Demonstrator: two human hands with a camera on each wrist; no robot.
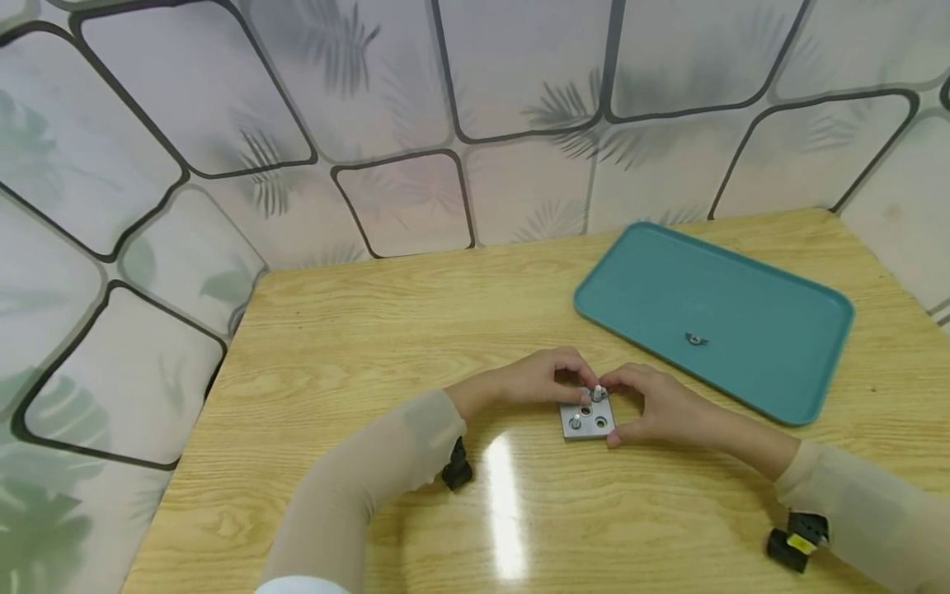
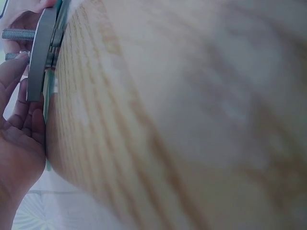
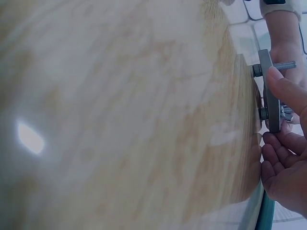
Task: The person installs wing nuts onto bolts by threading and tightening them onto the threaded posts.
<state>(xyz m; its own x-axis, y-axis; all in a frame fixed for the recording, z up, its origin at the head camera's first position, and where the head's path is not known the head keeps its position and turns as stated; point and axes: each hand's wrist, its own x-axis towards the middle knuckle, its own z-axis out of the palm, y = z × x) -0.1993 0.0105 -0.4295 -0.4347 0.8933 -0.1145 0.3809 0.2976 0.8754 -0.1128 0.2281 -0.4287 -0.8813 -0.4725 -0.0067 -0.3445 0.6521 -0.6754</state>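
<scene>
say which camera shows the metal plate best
The head view: it shows the metal plate from above, with holes in its top face. The left and right wrist views show it nearly edge-on, with bolts passing through it.

Metal plate [image 1: 590, 423], wing nut [image 1: 599, 394]: partly covered by the left hand [image 1: 540, 378].
Right hand [image 3: 289, 177]: cropped by the right wrist view's edge.
Surface [image 1: 364, 338]: cut off below in head view, blurred in wrist views.
</scene>
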